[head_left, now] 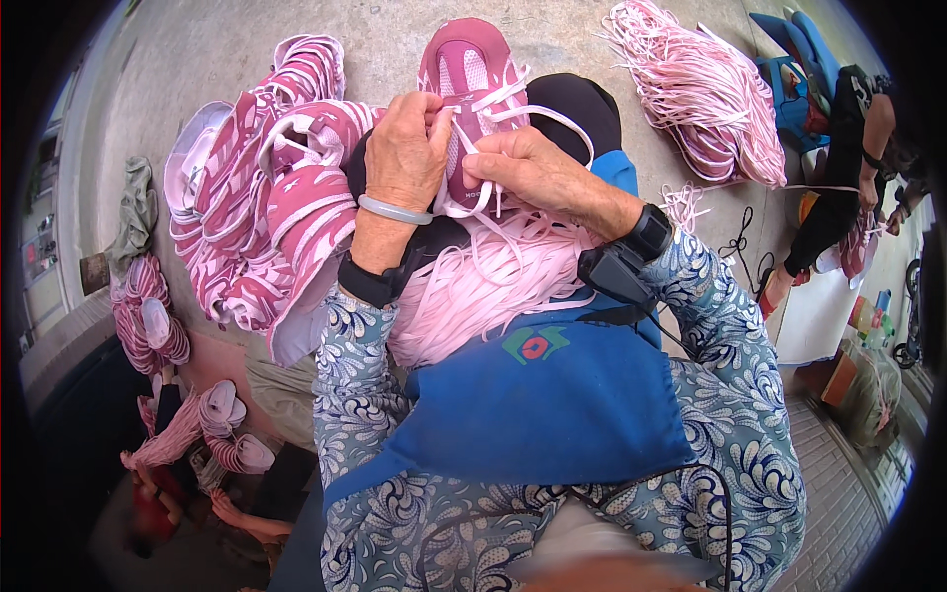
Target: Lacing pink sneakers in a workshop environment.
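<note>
A pink shoe upper [466,49] with white mesh rests on my lap, its toe pointing away from me. A pale pink shoelace [500,96] runs through its far eyelets, with a loose loop hanging to the right. My left hand [407,148] is on the upper's left edge, thumb and forefinger pinched on the lace by the eyelets. From the right, my right hand [543,176] pinches a length of the same lace over the lower part of the upper. Its fingertips are partly hidden. A heap of pale pink shoelaces [483,286] lies across my lap below both hands.
Stacked pink shoe uppers [237,217] stand close on my left. A large bundle of pink laces [700,94] lies on the floor at far right. Other people sit at the right and lower left, a person's hand [868,192] among pink pieces. A blue apron [552,405] covers my front.
</note>
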`<move>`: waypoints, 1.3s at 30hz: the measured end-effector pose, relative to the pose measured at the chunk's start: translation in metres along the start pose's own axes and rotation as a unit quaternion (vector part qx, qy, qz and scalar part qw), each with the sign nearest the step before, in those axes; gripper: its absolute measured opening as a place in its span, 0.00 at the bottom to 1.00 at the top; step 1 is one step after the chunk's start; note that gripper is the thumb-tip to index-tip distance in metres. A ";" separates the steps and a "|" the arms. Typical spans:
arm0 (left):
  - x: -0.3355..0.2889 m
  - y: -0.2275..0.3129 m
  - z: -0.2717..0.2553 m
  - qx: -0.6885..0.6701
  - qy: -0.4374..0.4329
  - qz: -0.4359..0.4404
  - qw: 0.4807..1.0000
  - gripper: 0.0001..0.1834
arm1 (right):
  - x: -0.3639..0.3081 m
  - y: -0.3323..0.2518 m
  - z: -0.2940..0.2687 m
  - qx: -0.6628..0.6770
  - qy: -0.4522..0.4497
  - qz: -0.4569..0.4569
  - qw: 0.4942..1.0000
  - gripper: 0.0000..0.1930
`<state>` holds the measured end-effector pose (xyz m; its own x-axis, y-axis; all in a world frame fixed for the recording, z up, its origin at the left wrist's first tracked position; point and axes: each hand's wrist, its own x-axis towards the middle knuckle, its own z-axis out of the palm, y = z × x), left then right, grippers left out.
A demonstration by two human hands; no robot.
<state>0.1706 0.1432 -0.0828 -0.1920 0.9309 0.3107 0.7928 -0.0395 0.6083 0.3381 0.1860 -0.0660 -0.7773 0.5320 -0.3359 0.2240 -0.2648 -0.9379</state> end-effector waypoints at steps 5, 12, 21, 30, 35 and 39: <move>0.008 0.000 0.006 0.051 -0.007 0.033 0.998 0.05 | 0.000 0.001 -0.002 0.007 -0.005 0.008 1.000 0.14; 0.012 -0.008 -0.001 -0.122 -0.128 -0.265 0.948 0.05 | -0.014 -0.021 -0.011 -0.038 -0.092 -0.023 0.995 0.17; -0.018 0.021 -0.025 -0.512 -0.205 -0.316 0.772 0.16 | -0.012 -0.006 0.027 -0.307 -0.010 -0.269 0.913 0.13; -0.039 0.026 -0.016 -0.593 -0.121 -0.358 0.711 0.16 | -0.010 -0.009 -0.032 -0.418 0.197 -0.144 0.875 0.17; -0.047 0.023 -0.025 -0.577 -0.164 -0.352 0.719 0.17 | 0.007 -0.001 -0.033 -0.482 0.169 -0.162 0.844 0.16; -0.048 0.027 -0.023 -0.539 -0.120 -0.348 0.758 0.17 | -0.010 -0.015 -0.011 -0.341 -0.044 -0.199 0.918 0.11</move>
<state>0.1881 0.0888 -0.0643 -0.1327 0.8965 -0.4228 -0.4099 0.3387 0.8469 0.3488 0.1940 -0.0496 -0.9151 0.4025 0.0244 0.2049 0.5161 -0.8317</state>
